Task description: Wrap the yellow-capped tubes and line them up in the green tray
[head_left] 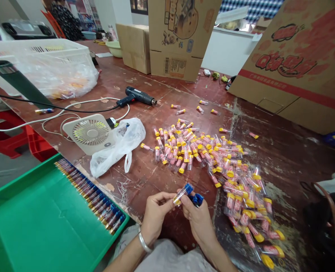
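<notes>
Near the table's front edge, my left hand (156, 211) pinches the lower end of a small clear tube (181, 195) with a blue top and a printed wrap. Beside it, my right hand (197, 217) has its thumb against the same tube and its fingers closed round a bunch of shiny blue wrappers (198, 200). Many small tubes with yellow caps and pink contents (184, 145) are heaped beyond and to the right of my hands. At the lower left, a green tray (42, 226) holds a row of wrapped tubes (89, 194) along its right side.
A white fan (92, 133) and a white plastic bag (122, 145) lie left of the heap. Behind them is a heat gun (137, 96) with its cable. Cardboard boxes (178, 37) and a white basket (68, 49) stand farther back. A person (65, 20) sits at the far left.
</notes>
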### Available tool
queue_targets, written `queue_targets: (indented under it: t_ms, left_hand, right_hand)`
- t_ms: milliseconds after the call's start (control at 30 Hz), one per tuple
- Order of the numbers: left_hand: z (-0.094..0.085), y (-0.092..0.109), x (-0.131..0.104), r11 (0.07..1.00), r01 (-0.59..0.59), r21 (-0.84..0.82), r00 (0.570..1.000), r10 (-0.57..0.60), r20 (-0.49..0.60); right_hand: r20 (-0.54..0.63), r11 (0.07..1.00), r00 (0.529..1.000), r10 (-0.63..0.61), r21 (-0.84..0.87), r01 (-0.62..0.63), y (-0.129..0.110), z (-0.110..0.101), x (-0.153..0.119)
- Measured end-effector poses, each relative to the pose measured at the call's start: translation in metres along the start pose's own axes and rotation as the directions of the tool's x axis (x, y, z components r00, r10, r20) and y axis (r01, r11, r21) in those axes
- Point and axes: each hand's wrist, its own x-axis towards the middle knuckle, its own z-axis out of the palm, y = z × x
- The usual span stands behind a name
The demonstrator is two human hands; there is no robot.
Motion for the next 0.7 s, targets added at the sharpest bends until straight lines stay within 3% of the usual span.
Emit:
queue_targets:
  t_ms: [233,400,500,600,667,700]
  left_hand:
    - [-0.003,-0.003,0.002,0.999,0.034,-0.026,0.999,-0.034,-0.010]
    - [-0.003,0.008,-0.007,0.977,0.078,-0.200,0.991,-0.054,0.126]
    - [-0.012,0.017,-0.015,0.976,0.078,-0.204,0.992,-0.055,0.115]
    - [-0.056,0.033,-0.021,0.992,0.042,-0.123,0.993,-0.028,0.113]
    - [-0.107,0.046,-0.028,0.998,-0.046,0.033,0.999,0.046,0.005]
    - [-0.136,0.052,-0.033,0.985,-0.096,0.143,0.988,0.112,-0.105]
  right_hand:
    - [-0.065,1.000,0.998,0.017,0.015,-0.016,0.003,0.002,0.002]
    - [-0.145,0.998,0.989,0.016,-0.052,-0.024,0.006,0.009,-0.001]
    - [-0.169,0.992,0.983,0.077,-0.085,-0.092,0.009,0.012,-0.006]
    - [-0.039,0.985,0.989,0.141,-0.090,-0.144,0.014,0.009,-0.001]
    - [0.057,0.980,0.982,0.181,-0.095,-0.175,0.017,0.005,0.005]
    - [0.077,0.979,0.979,0.188,-0.097,-0.180,0.018,0.004,0.008]
